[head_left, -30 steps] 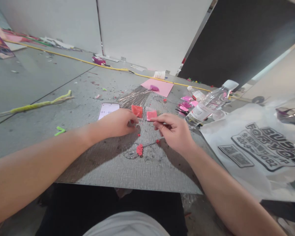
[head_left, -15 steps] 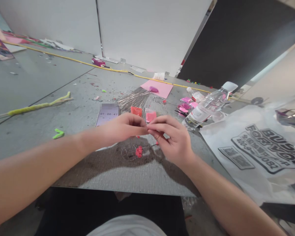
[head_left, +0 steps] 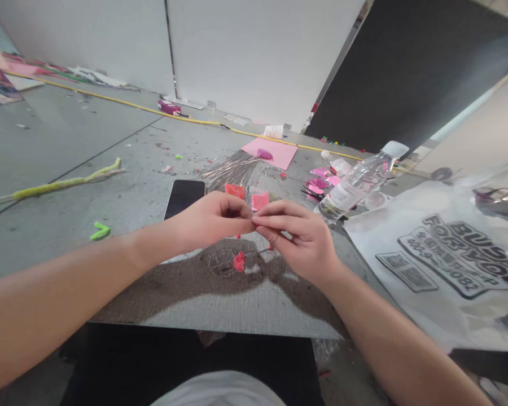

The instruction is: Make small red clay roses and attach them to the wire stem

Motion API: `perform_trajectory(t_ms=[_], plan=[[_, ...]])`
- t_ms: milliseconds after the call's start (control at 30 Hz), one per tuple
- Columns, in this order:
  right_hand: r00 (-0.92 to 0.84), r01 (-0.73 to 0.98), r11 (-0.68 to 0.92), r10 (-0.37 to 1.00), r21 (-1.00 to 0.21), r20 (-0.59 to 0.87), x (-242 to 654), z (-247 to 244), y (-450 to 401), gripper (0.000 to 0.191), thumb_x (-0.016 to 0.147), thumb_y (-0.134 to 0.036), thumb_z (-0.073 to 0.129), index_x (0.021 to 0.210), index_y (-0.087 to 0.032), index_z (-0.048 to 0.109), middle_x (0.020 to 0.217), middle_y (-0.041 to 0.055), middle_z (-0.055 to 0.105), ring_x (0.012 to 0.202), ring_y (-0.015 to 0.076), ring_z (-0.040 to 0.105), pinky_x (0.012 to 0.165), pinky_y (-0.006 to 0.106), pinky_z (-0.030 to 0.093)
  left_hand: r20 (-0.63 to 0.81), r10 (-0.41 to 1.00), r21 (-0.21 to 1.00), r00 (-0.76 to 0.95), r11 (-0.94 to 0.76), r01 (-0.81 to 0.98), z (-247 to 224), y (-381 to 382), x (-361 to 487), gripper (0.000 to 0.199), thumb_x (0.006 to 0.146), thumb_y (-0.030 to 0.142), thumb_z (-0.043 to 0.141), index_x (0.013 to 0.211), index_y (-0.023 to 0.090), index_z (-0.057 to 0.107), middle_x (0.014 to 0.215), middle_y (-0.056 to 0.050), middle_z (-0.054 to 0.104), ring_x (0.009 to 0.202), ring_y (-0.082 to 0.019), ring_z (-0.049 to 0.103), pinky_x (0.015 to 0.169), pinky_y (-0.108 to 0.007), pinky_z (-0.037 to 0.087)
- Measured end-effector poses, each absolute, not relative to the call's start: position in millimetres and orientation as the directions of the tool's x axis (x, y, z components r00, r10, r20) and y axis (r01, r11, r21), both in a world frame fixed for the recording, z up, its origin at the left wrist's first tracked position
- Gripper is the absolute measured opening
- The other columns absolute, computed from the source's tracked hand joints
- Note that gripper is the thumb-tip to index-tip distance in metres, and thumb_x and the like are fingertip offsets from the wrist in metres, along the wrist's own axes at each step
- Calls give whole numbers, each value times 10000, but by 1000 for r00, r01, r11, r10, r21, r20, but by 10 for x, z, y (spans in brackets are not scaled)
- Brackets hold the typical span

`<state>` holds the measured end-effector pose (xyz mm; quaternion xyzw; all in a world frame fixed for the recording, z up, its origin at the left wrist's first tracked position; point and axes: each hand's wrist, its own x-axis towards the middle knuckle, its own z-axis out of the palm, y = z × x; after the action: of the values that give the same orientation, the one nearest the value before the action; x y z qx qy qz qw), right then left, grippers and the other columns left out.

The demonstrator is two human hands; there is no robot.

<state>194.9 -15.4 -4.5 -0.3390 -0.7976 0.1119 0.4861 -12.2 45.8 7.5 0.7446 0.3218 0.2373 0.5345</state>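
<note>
My left hand and my right hand meet fingertip to fingertip above the grey table. Between the pinched fingers shows a tiny red piece, mostly hidden; both hands appear closed on it. Below them on the table lies a wire loop shape with a red clay-like cluster on it. Just beyond the hands are an orange-red packet and a pink packet. A phone with a dark screen lies behind my left wrist.
A bundle of thin wires lies by a pink sheet. Right stand a water bottle and a white plastic bag. Left are a green bent piece and a yellow-green fuzzy stick. A yellow cord crosses behind.
The phone's screen has gone from a lit timer to dark. My right hand has shifted very slightly, and more of the red piece shows between the fingertips.
</note>
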Motion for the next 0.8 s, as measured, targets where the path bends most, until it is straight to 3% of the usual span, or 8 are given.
perform_trajectory(t_ms=[100, 200, 400, 600, 700, 800], plan=[[-318, 396, 747, 657, -534, 684, 1994, -36, -140, 219, 929, -107, 742, 1043, -269, 836, 1051, 42, 798, 937, 164, 762, 798, 288, 651, 50, 726, 914, 686, -310, 261, 98, 437, -121, 263, 848, 362, 705, 697, 164, 622, 635, 35, 510, 590, -93, 425, 537, -246, 310], [-341, 399, 734, 676, -550, 654, 2033, 0, -142, 180, 913, -137, 768, 1029, -258, 833, 1026, 45, 793, 843, 149, 752, 670, 254, 640, 184, 702, 824, 688, -492, 281, 100, 400, -126, 207, 843, 304, 692, 699, 164, 640, 599, 40, 513, 557, -90, 426, 509, -238, 316], [-307, 425, 657, 752, -622, 584, 2034, 85, -188, 191, 873, -212, 831, 1060, -244, 813, 979, 40, 805, 777, 133, 737, 589, 222, 600, 573, 464, 444, 676, -869, 220, 112, 292, -141, 132, 866, 131, 656, 735, 149, 666, 666, 23, 584, 588, -79, 493, 569, -227, 374], [-115, 203, 321, 946, -925, 303, 1933, 46, -246, 287, 793, -294, 901, 1053, -231, 796, 834, 15, 788, 640, 141, 733, 415, 199, 501, 713, 353, 252, 605, -935, 249, 64, 250, -153, 139, 906, 99, 633, 779, 155, 646, 698, 6, 594, 624, -102, 521, 584, -235, 396], [-103, 57, 177, 980, -983, 171, 1911, 20, -227, 307, 766, -328, 921, 1020, -227, 782, 808, 8, 774, 627, 148, 734, 354, 177, 439, 744, 320, 189, 587, -943, 275, 41, 255, -159, 135, 929, 112, 620, 809, 160, 656, 747, -12, 638, 668, -117, 567, 618, -243, 427], [-159, -71, 37, 986, -997, 47, 1923, 26, -186, 309, 742, -344, 940, 976, -222, 779, 790, 0, 762, 635, 129, 724, 355, 150, 407, 739, 358, 213, 571, -928, 307, 42, 274, -163, 109, 935, 132, 628, 847, 164, 683, 773, -18, 658, 694, -124, 592, 637, -246, 445]])
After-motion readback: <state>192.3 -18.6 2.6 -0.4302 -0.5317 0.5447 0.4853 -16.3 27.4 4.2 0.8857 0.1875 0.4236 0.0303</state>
